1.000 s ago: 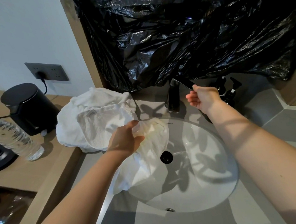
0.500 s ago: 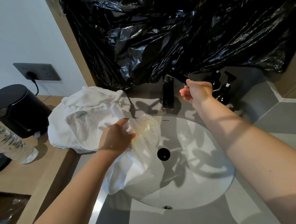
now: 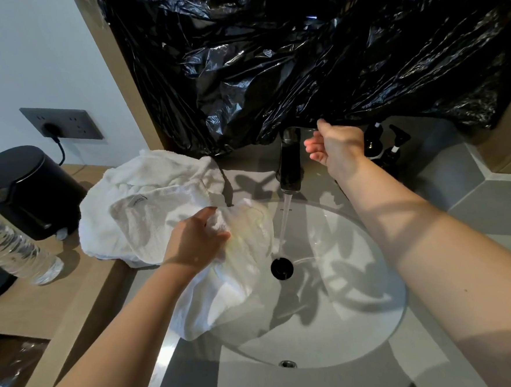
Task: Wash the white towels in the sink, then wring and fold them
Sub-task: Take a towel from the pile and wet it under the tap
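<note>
Surface finishes, taken from the sink (image 3: 363,321): basin glossy, white, smooth-glazed.
Over its left rim, white towel (image 3: 234,300), rough terry cloth; behind it, faucet (image 3: 290,163), dark polished metal, under a crinkled glossy black plastic sheet (image 3: 269,56); around it, counter (image 3: 491,207) matt grey; to its left, ledge (image 3: 83,299) matt wood-grain.

I am wearing the one camera on my head, and it is looking forward and steeply down onto the sink (image 3: 363,321) from close above its near rim. The wide lens is also taking in the counter (image 3: 44,304) left of the sink and the black plastic sheet (image 3: 299,54) behind it.
</note>
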Demonstrator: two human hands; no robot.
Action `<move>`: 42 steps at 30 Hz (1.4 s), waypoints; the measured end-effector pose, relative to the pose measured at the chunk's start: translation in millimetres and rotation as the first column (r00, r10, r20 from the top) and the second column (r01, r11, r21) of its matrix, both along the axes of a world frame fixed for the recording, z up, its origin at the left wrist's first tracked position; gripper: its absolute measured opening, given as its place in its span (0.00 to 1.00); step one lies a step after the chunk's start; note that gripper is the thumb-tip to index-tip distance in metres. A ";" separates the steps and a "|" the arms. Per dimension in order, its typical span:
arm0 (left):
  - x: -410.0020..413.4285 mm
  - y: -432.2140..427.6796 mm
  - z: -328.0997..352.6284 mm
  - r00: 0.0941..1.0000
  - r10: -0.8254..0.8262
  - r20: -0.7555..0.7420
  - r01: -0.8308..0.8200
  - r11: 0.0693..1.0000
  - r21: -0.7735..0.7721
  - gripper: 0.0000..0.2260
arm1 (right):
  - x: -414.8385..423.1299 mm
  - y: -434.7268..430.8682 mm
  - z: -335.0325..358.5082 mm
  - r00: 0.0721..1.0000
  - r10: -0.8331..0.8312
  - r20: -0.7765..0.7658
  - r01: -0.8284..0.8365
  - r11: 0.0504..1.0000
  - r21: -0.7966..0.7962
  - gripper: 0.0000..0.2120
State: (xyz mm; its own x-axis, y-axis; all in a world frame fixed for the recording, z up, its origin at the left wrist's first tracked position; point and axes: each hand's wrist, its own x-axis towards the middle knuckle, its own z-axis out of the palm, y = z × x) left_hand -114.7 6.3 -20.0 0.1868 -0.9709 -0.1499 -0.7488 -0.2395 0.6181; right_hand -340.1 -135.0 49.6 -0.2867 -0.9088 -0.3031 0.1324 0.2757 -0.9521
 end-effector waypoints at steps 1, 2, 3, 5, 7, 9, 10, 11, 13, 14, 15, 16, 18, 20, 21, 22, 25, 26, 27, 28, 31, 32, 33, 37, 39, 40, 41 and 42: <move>0.2 -0.3 -0.5 1.000 -0.001 0.003 0.001 1.000 -0.007 0.20 | -1.8 3.7 -2.0 1.000 0.017 0.017 -0.016 0.999 -0.034 0.16; 0.0 -0.6 -1.2 1.000 -0.004 0.006 0.004 1.000 -0.012 0.20 | -5.7 8.4 -6.3 0.999 0.039 0.029 -0.037 0.997 -0.070 0.16; -0.7 -0.6 -1.7 1.000 -0.011 0.010 0.012 1.000 -0.015 0.21 | -11.6 14.1 -13.2 0.998 0.064 0.029 -0.061 0.993 -0.096 0.17; -3.0 -0.3 -1.7 1.000 -0.018 0.016 0.018 1.000 -0.011 0.23 | -23.7 26.1 -30.9 0.996 0.092 -0.001 -0.091 0.992 -0.086 0.17; -5.2 -0.2 -2.1 1.000 -0.013 0.015 0.013 1.000 -0.010 0.24 | -31.8 37.9 -52.0 0.995 0.100 -0.028 -0.100 0.995 -0.001 0.17; -6.5 -0.3 -4.0 1.000 0.007 0.016 -0.007 1.000 -0.007 0.23 | -34.4 47.8 -70.7 0.993 0.115 -0.014 -0.113 0.989 0.093 0.17; -6.6 -0.5 -5.3 1.000 0.018 0.022 -0.018 1.000 0.001 0.23 | -34.2 51.4 -75.9 0.993 0.120 0.002 -0.119 0.986 0.119 0.17; -6.9 -0.3 -5.9 0.999 0.027 0.028 -0.027 1.000 0.010 0.22 | -33.5 52.4 -78.0 0.992 0.125 0.022 -0.127 0.984 0.125 0.17; -7.2 -0.2 -7.0 0.999 0.037 0.030 -0.037 0.999 0.025 0.22 | -30.4 51.3 -68.7 0.988 0.146 0.057 -0.150 0.985 0.088 0.16; -7.3 -0.4 -7.1 0.999 0.038 0.032 -0.039 0.999 0.027 0.22 | -28.3 47.8 -60.3 0.985 0.155 0.074 -0.158 0.986 0.047 0.16; -7.4 -0.4 -7.1 0.999 0.036 0.038 -0.037 0.999 0.027 0.22 | -26.9 43.6 -50.3 0.982 0.160 0.099 -0.161 0.987 -0.004 0.15; -7.2 -0.5 -7.4 0.998 0.033 0.048 -0.034 0.999 0.027 0.21 | -25.3 38.5 -40.2 0.977 0.166 0.133 -0.160 0.986 -0.056 0.14; -7.1 -0.8 -7.9 0.998 0.030 0.058 -0.032 0.999 0.027 0.21 | -20.8 27.3 -23.0 0.964 0.176 0.201 -0.152 0.980 -0.132 0.14; -7.8 -0.4 -8.4 0.998 0.035 0.058 -0.037 0.998 0.041 0.22 | -13.1 16.5 -13.3 0.963 0.161 0.217 -0.131 0.981 -0.145 0.13; -8.5 0.2 -8.9 0.997 0.038 0.061 -0.041 0.998 0.048 0.22 | -8.9 11.5 -10.5 0.968 0.141 0.208 -0.115 0.985 -0.129 0.13; -9.2 1.1 -9.4 0.997 0.042 0.067 -0.045 0.997 0.055 0.22 | -5.0 7.4 -7.9 0.974 0.118 0.191 -0.099 0.989 -0.105 0.13; -13.2 2.0 -10.0 0.994 0.039 0.098 -0.045 0.997 0.057 0.21 | 0.4 2.7 -2.6 0.980 0.096 0.172 -0.086 0.994 -0.062 0.11; -15.3 2.1 -9.5 0.993 0.025 0.120 -0.033 0.997 0.063 0.21 | -0.1 3.7 -2.6 0.978 0.105 0.180 -0.095 0.994 -0.061 0.11; -18.6 2.9 -8.2 0.989 0.002 0.146 -0.013 0.997 0.075 0.22 | -1.7 5.4 -3.7 0.975 0.120 0.188 -0.108 0.991 -0.074 0.10; -21.8 3.8 -8.0 0.986 -0.022 0.163 0.008 0.996 0.091 0.22 | -3.7 8.3 -4.5 0.971 0.143 0.193 -0.127 0.987 -0.094 0.10; -35.9 8.1 -8.5 0.999 -0.044 0.028 0.042 0.995 0.086 0.24 | -10.0 17.6 -5.9 0.960 0.221 0.172 -0.196 0.969 -0.149 0.09; -44.2 9.2 -10.9 0.989 -0.032 -0.143 0.041 0.997 0.061 0.22 | -12.6 21.5 -6.3 0.962 0.224 0.153 -0.201 0.968 -0.152 0.08; -55.3 10.1 -12.7 0.933 -0.023 -0.358 0.043 0.998 0.048 0.19 | -16.4 24.6 -7.9 0.968 0.210 0.135 -0.190 0.971 -0.144 0.07; -105.3 0.9 -43.4 0.828 -0.105 -0.550 0.138 0.990 0.019 0.17 | -46.6 44.5 -36.8 0.993 0.115 -0.003 -0.115 0.993 0.037 0.07; -113.3 -3.7 -66.0 0.948 -0.188 -0.257 0.209 0.976 0.058 0.24 | -65.2 58.2 -61.0 0.986 0.141 -0.083 -0.125 0.977 0.172 0.08; -110.8 -3.5 -76.8 0.969 -0.243 -0.048 0.247 0.964 0.102 0.27 | -75.4 66.5 -77.1 0.976 0.173 -0.136 -0.143 0.969 0.201 0.07; -104.6 -2.5 -86.4 0.950 -0.285 0.127 0.267 0.953 0.141 0.30 | -84.6 75.5 -90.5 0.954 0.221 -0.204 -0.179 0.962 0.204 0.07; -97.9 -0.5 -92.8 0.922 -0.307 0.236 0.272 0.948 0.167 0.31 | -93.0 85.7 -104.1 0.909 0.288 -0.300 -0.238 0.952 0.192 0.06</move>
State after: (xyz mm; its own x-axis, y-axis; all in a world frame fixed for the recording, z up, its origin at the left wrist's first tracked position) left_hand -212.7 5.8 -112.8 -0.0510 -0.9640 -0.2611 -0.9255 -0.0526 0.3750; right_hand -433.1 -49.3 -54.4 -0.1472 -0.9164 -0.3721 -0.2699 0.3992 -0.8762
